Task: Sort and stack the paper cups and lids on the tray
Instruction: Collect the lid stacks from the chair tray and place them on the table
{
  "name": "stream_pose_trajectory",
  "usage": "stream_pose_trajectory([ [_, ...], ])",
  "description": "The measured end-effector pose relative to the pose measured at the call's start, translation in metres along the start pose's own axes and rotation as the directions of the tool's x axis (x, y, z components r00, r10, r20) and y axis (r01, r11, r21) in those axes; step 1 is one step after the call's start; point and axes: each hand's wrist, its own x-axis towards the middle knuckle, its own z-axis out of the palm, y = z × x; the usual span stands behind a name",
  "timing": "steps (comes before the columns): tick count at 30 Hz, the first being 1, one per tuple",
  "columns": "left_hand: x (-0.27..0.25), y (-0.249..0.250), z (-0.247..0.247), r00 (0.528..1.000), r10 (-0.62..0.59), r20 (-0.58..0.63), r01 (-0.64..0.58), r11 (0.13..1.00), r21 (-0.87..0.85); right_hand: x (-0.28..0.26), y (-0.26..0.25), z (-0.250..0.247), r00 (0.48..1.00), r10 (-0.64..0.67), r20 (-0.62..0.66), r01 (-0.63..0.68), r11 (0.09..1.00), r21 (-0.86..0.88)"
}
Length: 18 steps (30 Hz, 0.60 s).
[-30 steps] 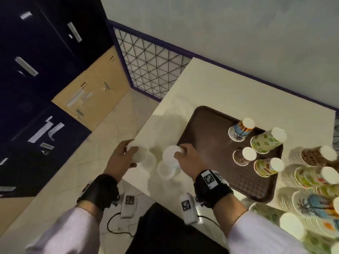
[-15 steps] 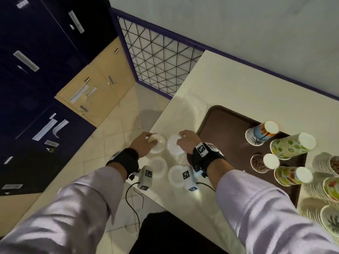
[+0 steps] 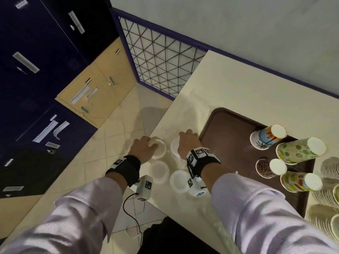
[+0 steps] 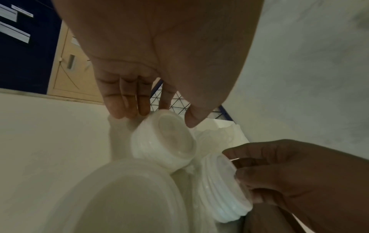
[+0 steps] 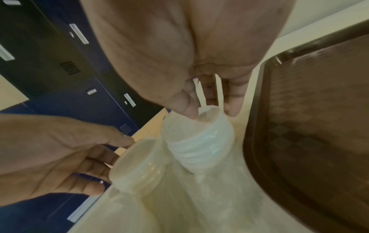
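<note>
My left hand (image 3: pixel 146 145) grips a short tilted stack of white plastic lids (image 3: pixel 159 148) near the table's left edge. In the left wrist view its fingertips (image 4: pixel 127 112) and thumb pinch that lid stack (image 4: pixel 163 141). My right hand (image 3: pixel 185 138) holds a second lid stack (image 3: pixel 174 148) beside it, just left of the brown tray (image 3: pixel 229 129). The right wrist view shows the right hand (image 5: pixel 211 112) around its tilted lid stack (image 5: pixel 197 137). Two more lid stacks (image 3: pixel 159 171) (image 3: pixel 178 181) stand nearer to me. Several patterned paper cups (image 3: pixel 300 150) stand upside down on the tray.
Tall stacks of patterned cups (image 3: pixel 330 173) crowd the table right of the tray. The table's left edge (image 3: pixel 152 132) drops to a tiled floor, with dark lockers (image 3: pixel 36 70) and a wire grid panel (image 3: pixel 161 59) beyond. The wall runs along the table's far side.
Both hands have moved away from me, each with white lids in its grip, and the nearer pair of lid stacks now lies behind them. My view has shifted too.
</note>
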Motion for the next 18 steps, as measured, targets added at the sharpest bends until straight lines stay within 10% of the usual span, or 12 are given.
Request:
stream_pose_trajectory([
  [9,-0.113,0.053,-0.034,0.902,0.322,-0.288,-0.346,0.938,-0.032,-0.128,0.015,-0.055,0.940,0.056,-0.336,0.105,0.891,0.441],
  [14,-0.205,0.103,-0.033,0.848,0.528,-0.042,-0.529,0.846,-0.058,-0.226,0.064,-0.065,0.862,0.115,-0.494,0.209,0.808,0.552],
  [18,-0.264,0.150,-0.006,0.657,0.737,0.159,-0.745,0.667,-0.013,-0.311,0.109,-0.076,0.792,0.136,-0.595,0.237,0.829,0.506],
])
